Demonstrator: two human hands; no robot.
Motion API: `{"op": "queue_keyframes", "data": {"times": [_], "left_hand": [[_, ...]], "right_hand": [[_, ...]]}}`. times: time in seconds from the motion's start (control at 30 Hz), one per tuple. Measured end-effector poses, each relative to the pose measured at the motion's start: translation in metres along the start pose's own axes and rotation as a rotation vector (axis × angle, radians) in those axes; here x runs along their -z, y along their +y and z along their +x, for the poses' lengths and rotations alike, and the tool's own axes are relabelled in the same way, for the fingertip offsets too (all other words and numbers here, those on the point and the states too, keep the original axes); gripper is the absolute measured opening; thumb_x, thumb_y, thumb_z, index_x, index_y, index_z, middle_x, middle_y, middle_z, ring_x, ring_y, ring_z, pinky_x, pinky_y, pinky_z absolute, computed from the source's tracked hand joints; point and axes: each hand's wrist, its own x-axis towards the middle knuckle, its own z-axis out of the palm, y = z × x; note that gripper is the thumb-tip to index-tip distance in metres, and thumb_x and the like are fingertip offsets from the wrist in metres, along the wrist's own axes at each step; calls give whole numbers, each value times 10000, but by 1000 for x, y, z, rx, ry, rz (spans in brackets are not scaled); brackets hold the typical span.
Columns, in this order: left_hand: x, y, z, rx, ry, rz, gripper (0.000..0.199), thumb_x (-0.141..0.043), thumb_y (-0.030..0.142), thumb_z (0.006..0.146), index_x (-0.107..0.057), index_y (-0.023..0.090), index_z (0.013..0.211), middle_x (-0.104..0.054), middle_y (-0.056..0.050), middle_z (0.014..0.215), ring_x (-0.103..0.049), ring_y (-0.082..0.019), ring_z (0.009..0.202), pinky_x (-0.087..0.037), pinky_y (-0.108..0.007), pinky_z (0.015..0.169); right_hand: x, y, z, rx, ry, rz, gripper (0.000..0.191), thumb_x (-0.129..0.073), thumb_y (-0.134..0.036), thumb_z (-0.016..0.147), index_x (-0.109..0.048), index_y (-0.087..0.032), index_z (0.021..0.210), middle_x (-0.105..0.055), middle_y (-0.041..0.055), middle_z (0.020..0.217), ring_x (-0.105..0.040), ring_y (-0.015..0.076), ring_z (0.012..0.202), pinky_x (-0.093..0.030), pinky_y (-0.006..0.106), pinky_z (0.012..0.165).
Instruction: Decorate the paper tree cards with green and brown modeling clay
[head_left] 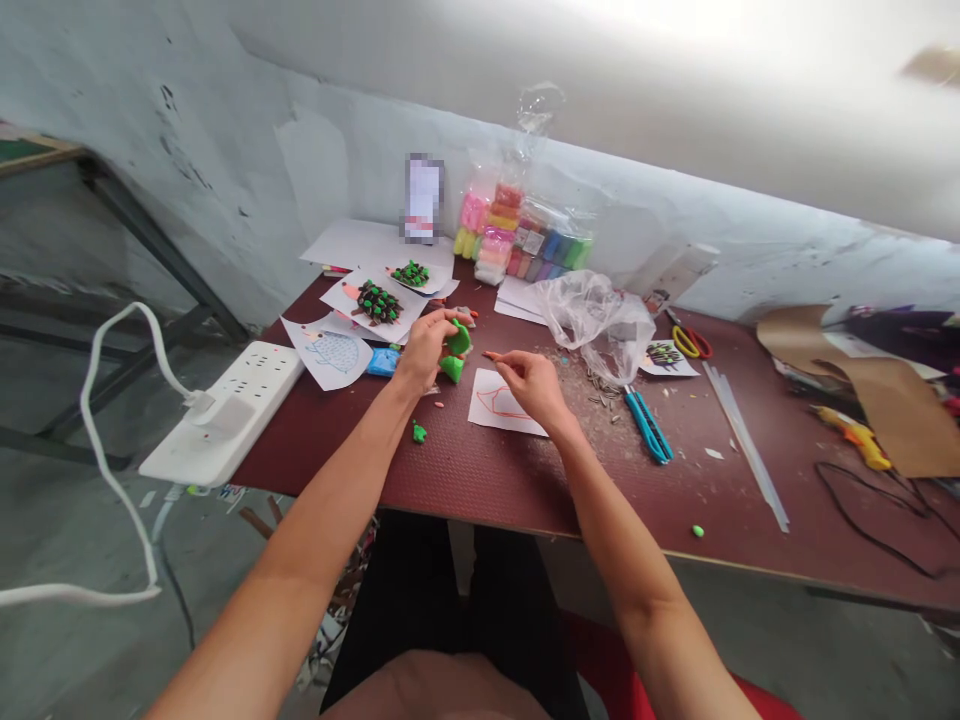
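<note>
My left hand (424, 350) is closed on a lump of green clay (458, 338). Just below that lump, a second green piece (452, 369) shows; whether the two are joined I cannot tell. My right hand (534, 384) pinches a small, thin orange-brown piece (491, 356) that points toward the left hand. Under the right hand lies a white paper (487, 385) with an orange outline drawing, partly covered by the fingers. A small green clay bit (418, 432) rests on the table nearer to me.
Hedgehog pictures with green-tipped spines (377, 303) and a blue drawing (330, 350) lie at left, beside a white power strip (255, 385). Bagged coloured clay (517, 240) stands behind. At right are a crumpled plastic bag (596, 315), teal cutter (647, 425), scissors (690, 340) and glue gun (855, 435).
</note>
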Motion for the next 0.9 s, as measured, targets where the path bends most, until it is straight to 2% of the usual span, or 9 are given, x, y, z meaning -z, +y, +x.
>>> {"op": "queue_keyframes", "data": {"times": [0.13,0.23,0.3,0.4,0.5,0.6,0.73,0.83,0.9], "left_hand": [[4,7,-1,51,7,-104,145,-517,280,758,-617,178,787,-484,26,567,-441,-95,428,-370,-223,401],[5,7,0,62,27,-59,282,-540,446,850,-570,191,734,-453,37,531,-395,-83,377,-281,-217,362],[6,6,2,21,58,-12,312,-623,466,836,-530,196,709,-413,61,495,-363,-69,364,-249,-203,360],[8,2,6,-49,108,63,168,-702,287,771,-567,188,780,-431,85,490,-364,-58,377,-280,-184,383],[10,-3,9,-101,156,197,109,-674,200,755,-640,163,852,-576,41,613,-442,-66,446,-371,-192,441],[13,-6,8,-209,194,402,193,-735,217,727,-688,148,901,-686,-37,837,-600,-128,683,-492,-220,601],[14,-7,5,-167,34,546,431,-845,271,656,-707,141,1044,-719,-88,976,-657,-202,867,-538,-284,739],[11,-7,2,-146,-149,529,326,-813,267,683,-732,134,970,-735,-85,936,-667,-215,891,-526,-316,817],[10,-6,2,-147,-198,505,260,-790,274,696,-735,133,909,-735,-79,919,-660,-205,876,-509,-318,836]], "right_hand": [[-14,-15,11,86,-124,-203,177,-679,-339,884,-735,-209,778,-702,49,757,-652,208,762,-442,309,715],[-28,-21,18,131,-45,-255,342,-742,-474,840,-721,-201,1046,-701,103,974,-647,248,891,-473,346,799],[-36,-20,24,130,25,-254,405,-697,-449,879,-674,-188,1188,-664,142,1116,-632,266,984,-480,377,866],[-43,-15,33,110,10,-251,187,-633,-282,909,-713,-189,1051,-657,130,1081,-623,251,974,-473,388,900],[-41,-11,37,107,-12,-195,38,-676,-216,846,-708,-198,855,-667,82,952,-620,222,897,-473,362,854],[-34,-7,37,68,24,3,84,-694,-276,827,-670,-200,801,-666,31,830,-600,170,757,-477,310,748],[-22,0,36,-9,36,294,283,-705,-476,802,-624,-204,799,-646,5,741,-553,135,652,-459,263,620],[-15,1,34,-15,44,361,334,-736,-519,770,-603,-214,806,-637,-4,736,-553,127,647,-460,259,613],[-11,-1,33,2,70,353,327,-746,-508,774,-596,-219,796,-628,-10,729,-539,122,635,-453,259,605]]}}
